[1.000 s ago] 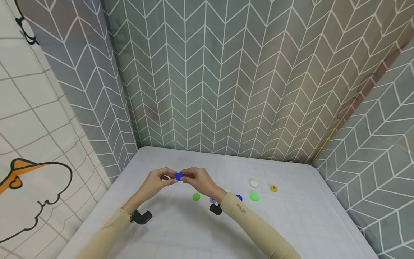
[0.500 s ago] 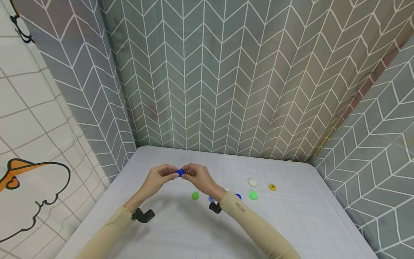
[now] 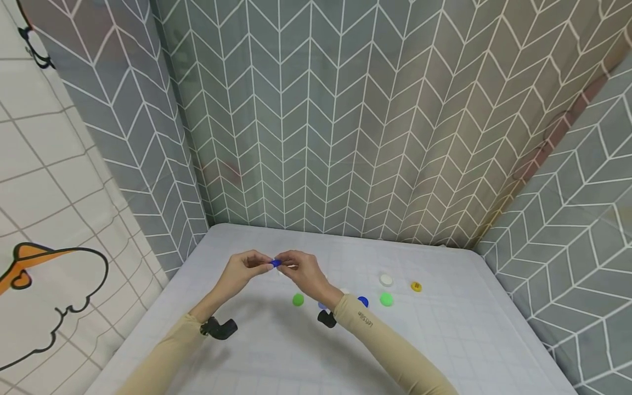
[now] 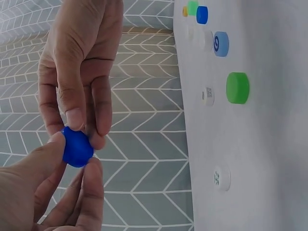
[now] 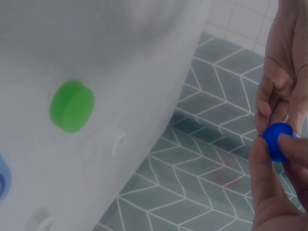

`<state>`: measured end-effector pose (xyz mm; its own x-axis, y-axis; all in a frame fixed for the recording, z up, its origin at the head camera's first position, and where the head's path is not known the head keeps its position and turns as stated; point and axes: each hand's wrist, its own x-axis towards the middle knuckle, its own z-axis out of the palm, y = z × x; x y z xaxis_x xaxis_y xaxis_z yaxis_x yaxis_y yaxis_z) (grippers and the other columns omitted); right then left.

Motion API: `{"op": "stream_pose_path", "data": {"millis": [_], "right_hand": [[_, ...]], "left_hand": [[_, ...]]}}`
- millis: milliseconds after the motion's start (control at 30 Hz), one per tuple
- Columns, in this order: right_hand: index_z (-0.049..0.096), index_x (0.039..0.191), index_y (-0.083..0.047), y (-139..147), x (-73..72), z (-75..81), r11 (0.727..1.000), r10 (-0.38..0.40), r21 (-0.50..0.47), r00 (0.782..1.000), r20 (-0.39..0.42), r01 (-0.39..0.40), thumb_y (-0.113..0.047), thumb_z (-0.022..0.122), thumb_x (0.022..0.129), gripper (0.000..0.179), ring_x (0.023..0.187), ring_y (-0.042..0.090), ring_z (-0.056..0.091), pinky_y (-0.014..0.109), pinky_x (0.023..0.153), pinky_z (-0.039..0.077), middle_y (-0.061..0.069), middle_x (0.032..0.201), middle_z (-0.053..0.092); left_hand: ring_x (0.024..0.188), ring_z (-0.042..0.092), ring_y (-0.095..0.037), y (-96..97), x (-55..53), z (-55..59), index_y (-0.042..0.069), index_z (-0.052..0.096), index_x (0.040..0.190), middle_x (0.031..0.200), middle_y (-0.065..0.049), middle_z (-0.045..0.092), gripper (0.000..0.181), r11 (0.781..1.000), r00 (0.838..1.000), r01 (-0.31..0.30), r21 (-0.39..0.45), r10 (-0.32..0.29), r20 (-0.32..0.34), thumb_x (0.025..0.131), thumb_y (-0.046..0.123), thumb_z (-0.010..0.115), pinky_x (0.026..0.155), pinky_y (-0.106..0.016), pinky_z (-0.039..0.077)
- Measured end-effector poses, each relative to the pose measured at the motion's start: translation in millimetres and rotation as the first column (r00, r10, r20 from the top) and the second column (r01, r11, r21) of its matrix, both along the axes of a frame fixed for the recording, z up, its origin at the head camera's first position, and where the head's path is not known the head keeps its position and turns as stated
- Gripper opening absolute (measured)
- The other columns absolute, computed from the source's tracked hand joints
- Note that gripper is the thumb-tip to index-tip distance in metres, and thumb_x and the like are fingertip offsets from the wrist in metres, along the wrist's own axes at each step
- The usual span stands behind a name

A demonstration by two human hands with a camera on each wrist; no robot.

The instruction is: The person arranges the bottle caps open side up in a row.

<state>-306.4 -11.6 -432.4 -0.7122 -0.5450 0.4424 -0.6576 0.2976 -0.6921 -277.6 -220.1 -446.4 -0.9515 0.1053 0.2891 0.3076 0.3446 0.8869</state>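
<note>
Above the table a small blue bottle cap is held between both hands. My left hand pinches it from the left with thumb and fingers, and my right hand pinches its other side. In the left wrist view the blue cap has its round face partly hidden by fingertips. The right wrist view shows thumbs and fingers pressing around the cap. Below the hands, on the white cloth, lies a green cap, apart from both; it also appears in the left wrist view as a green cap.
Right of the hands lie a white cap, a yellow cap, a bright green cap and a blue cap. A light blue cap and several white caps are scattered on the white tabletop. Patterned curtains stand behind.
Both hands have risen slightly with the blue cap between them. The cap has turned from showing its round face to a narrower view. The caps on the table have stayed put.
</note>
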Motion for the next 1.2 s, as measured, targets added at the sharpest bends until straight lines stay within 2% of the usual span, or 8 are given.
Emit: {"op": "stream_pose_path", "data": {"millis": [133,267,500,667,800,867,1033,1200], "right_hand": [[0.065,0.115,-0.006,1,1.8,-1.3,0.999,0.039,0.018,0.999,0.032,-0.039,-0.014,0.067,0.09,0.026,0.102,0.019,0.069,0.018,0.082,0.053,0.007,0.113,0.068],[0.062,0.119,-0.003,1,2.4,-2.8,0.998,0.05,0.023,0.997,0.05,-0.052,-0.016,0.067,0.091,0.031,0.102,0.021,0.069,0.017,0.081,0.053,0.009,0.115,0.067],[0.061,0.123,-0.001,1,1.4,-0.8,0.998,0.034,0.054,0.998,0.055,-0.037,-0.015,0.067,0.091,0.035,0.097,0.016,0.07,0.016,0.081,0.053,0.011,0.113,0.069],[0.063,0.122,-0.001,1,1.5,-1.8,0.993,0.038,0.108,0.998,0.057,-0.044,-0.016,0.069,0.09,0.035,0.092,0.011,0.069,0.016,0.079,0.053,0.009,0.111,0.07],[0.065,0.12,-0.002,0,5.0,-1.7,0.986,0.042,0.159,0.996,0.075,-0.053,-0.015,0.07,0.089,0.034,0.09,0.008,0.067,0.016,0.079,0.053,0.007,0.109,0.069],[0.066,0.118,-0.004,-1,7.8,-2.1,0.98,0.037,0.195,0.996,0.077,-0.051,-0.015,0.071,0.088,0.033,0.088,0.007,0.065,0.015,0.077,0.053,0.006,0.107,0.069],[0.07,0.112,-0.006,-5,15.9,-4.0,0.96,0.034,0.278,0.999,0.031,-0.042,-0.013,0.074,0.085,0.027,0.082,0.004,0.063,0.012,0.069,0.05,0.004,0.099,0.07],[0.074,0.103,-0.01,-9,25.7,-4.5,0.937,0.005,0.349,0.999,-0.032,0.007,-0.012,0.075,0.083,0.021,0.074,0.005,0.061,0.011,0.062,0.046,0.0,0.091,0.071]], "left_hand": [[0.093,0.068,-0.018,-0.1,1.3,-0.2,0.015,0.072,0.094,0.103,-0.004,0.07,0.025,1.0,0.999,0.013,-0.017,-0.013,0.04,0.081,0.035,0.077,0.083,-0.03,0.055],[0.093,0.067,-0.02,0.4,2.7,-0.4,0.012,0.071,0.092,0.105,-0.006,0.069,0.025,0.998,0.999,0.025,-0.053,-0.022,0.047,0.082,0.034,0.076,0.083,-0.033,0.055],[0.094,0.066,-0.022,1.4,3.0,-0.2,0.011,0.07,0.094,0.11,-0.009,0.067,0.017,0.994,0.999,-0.007,-0.11,0.012,0.046,0.084,0.024,0.075,0.081,-0.032,0.055],[0.096,0.066,-0.025,2.1,3.9,-2.2,0.009,0.069,0.09,0.113,-0.013,0.068,0.01,0.99,0.999,0.005,-0.144,0.0,0.034,0.085,0.015,0.074,0.08,-0.03,0.056],[0.09,0.067,-0.02,0.9,7.4,-5.5,0.012,0.067,0.087,0.113,-0.01,0.068,0.012,0.988,0.998,0.039,-0.147,-0.031,0.057,0.083,0.018,0.076,0.076,-0.026,0.056],[0.089,0.067,-0.019,0.2,9.9,-6.8,0.013,0.066,0.085,0.109,-0.008,0.069,0.013,0.984,0.997,0.068,-0.166,-0.062,0.042,0.082,0.019,0.077,0.075,-0.025,0.056],[0.09,0.067,-0.017,-1.1,17.1,-8.1,0.015,0.06,0.082,0.1,-0.004,0.068,0.016,0.957,0.99,0.135,-0.256,-0.143,-0.01,0.083,0.012,0.076,0.076,-0.024,0.055],[0.09,0.065,-0.016,-0.4,23.7,-6.9,0.012,0.055,0.08,0.097,-0.003,0.066,0.022,0.928,0.981,0.182,-0.325,-0.196,-0.01,0.08,0.005,0.076,0.077,-0.024,0.055]]}}
